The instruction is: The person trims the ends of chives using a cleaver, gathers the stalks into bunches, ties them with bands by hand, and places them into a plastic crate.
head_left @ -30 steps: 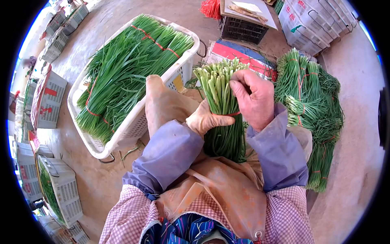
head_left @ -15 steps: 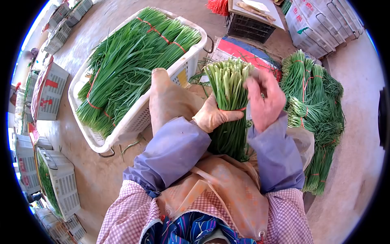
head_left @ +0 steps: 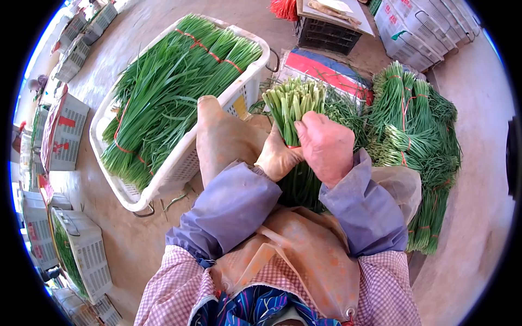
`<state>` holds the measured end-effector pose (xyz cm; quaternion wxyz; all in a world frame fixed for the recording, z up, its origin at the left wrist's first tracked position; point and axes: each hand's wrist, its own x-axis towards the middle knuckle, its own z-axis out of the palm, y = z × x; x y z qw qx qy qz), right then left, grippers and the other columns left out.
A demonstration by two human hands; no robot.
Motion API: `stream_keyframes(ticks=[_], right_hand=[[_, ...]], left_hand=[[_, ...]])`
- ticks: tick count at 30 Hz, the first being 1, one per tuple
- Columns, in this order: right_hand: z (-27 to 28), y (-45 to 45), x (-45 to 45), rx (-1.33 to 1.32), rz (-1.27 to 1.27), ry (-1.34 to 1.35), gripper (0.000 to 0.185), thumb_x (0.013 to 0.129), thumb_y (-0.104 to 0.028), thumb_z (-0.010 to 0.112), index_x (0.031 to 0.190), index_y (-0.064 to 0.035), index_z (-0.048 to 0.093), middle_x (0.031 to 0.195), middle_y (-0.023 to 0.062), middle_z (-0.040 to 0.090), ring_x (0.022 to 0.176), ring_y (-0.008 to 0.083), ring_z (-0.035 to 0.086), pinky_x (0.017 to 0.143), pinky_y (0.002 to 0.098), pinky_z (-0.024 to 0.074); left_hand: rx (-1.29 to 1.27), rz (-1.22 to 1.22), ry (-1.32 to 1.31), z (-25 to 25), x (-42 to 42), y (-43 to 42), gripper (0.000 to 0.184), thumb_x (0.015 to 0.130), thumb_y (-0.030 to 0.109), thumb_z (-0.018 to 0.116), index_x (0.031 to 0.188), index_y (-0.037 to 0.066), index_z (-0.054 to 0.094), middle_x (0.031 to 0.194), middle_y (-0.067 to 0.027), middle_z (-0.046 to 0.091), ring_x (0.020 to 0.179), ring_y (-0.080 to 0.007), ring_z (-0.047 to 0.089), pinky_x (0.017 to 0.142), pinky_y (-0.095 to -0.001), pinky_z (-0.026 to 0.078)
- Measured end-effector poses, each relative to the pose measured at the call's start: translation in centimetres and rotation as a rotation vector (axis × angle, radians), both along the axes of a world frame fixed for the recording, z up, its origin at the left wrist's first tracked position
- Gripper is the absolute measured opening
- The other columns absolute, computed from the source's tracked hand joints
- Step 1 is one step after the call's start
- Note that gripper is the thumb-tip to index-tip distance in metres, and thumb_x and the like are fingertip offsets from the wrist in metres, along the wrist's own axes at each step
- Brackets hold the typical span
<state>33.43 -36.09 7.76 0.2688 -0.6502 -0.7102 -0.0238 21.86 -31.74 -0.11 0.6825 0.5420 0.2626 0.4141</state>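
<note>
An upright bunch of garlic chives (head_left: 292, 103) stands in front of my body, pale cut ends up and green leaves down. My left hand (head_left: 277, 155), in a tan glove, is wrapped around it near a red band. Bare and closed, my right hand (head_left: 328, 146) presses its curled fingertips to the right side of the stalks, just above the left thumb. What those fingertips pinch, if anything, is hidden. The lower leaves disappear between my sleeves and the apron (head_left: 304, 239).
A white crate (head_left: 176, 165) of banded chives stands at left. More banded bunches (head_left: 418, 125) lie piled at right, beside loose leaves on a striped sack (head_left: 326, 68). A black crate (head_left: 328, 35) holds up a board ahead. Several white crates (head_left: 410, 32) are stacked at far right.
My right hand has come in from the right of the bunch, and its fingers have closed against the stalks. The bunch has shifted slightly left, still in my left hand.
</note>
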Motion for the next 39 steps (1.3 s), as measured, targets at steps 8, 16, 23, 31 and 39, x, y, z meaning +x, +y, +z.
stream_keyframes(ticks=[8, 16, 23, 31, 39], right_hand=[[2.0, -2.0, 3.8, 0.096, -0.017, 1.177, 0.008, 0.094, -0.006, 0.062, 0.091, 0.0004, 0.064, 0.070, 0.0054, 0.059, 0.059, 0.0111, 0.057, 0.054, 0.0281, 0.0457], [1.7, -2.7, 3.8, 0.137, 0.045, 0.531, 0.025, 0.086, -0.001, 0.070, 0.111, -0.0020, 0.065, 0.084, 0.0127, 0.068, 0.068, 0.0196, 0.067, 0.060, 0.0291, 0.0515], [1.0, -1.3, 3.7, 0.244, -0.002, 0.174, 0.032, 0.084, -0.007, 0.073, 0.115, -0.0055, 0.063, 0.089, 0.0137, 0.069, 0.071, 0.0322, 0.067, 0.062, 0.0388, 0.0537], [0.8, -0.7, 4.0, 0.144, -0.051, 0.287, 0.034, 0.086, -0.011, 0.070, 0.119, -0.0106, 0.061, 0.086, 0.0144, 0.069, 0.070, 0.0343, 0.067, 0.060, 0.0423, 0.0516], [0.8, -0.4, 3.8, 0.033, -0.142, 0.422, 0.014, 0.084, -0.011, 0.070, 0.095, -0.0068, 0.062, 0.076, 0.0168, 0.067, 0.071, 0.0381, 0.066, 0.061, 0.0459, 0.0511]], left_hand=[[-0.189, -0.279, -0.099, 1.5, -1.1, 0.5, 0.063, 0.073, 0.010, 0.087, 0.129, 0.005, 0.059, 0.116, -0.0052, 0.068, 0.109, -0.0169, 0.062, 0.098, -0.0339, 0.049], [-0.177, -0.340, -0.085, 0.3, -1.0, 0.5, 0.064, 0.073, 0.010, 0.083, 0.132, 0.004, 0.058, 0.121, -0.0058, 0.067, 0.112, -0.0192, 0.061, 0.102, -0.0349, 0.046], [-0.141, -0.249, -0.023, 1.4, -0.9, 0.0, 0.069, 0.072, 0.009, 0.084, 0.134, 0.004, 0.055, 0.125, -0.0065, 0.064, 0.113, -0.0200, 0.060, 0.102, -0.0355, 0.047], [-0.222, -0.194, -0.076, 1.3, -0.4, -0.4, 0.070, 0.072, 0.007, 0.084, 0.135, 0.002, 0.054, 0.125, -0.0069, 0.065, 0.113, -0.0201, 0.061, 0.100, -0.0362, 0.048], [-0.225, -0.170, -0.073, 0.9, 0.0, -0.8, 0.069, 0.072, 0.006, 0.083, 0.134, 0.003, 0.054, 0.122, -0.0058, 0.066, 0.111, -0.0195, 0.062, 0.099, -0.0359, 0.049]])
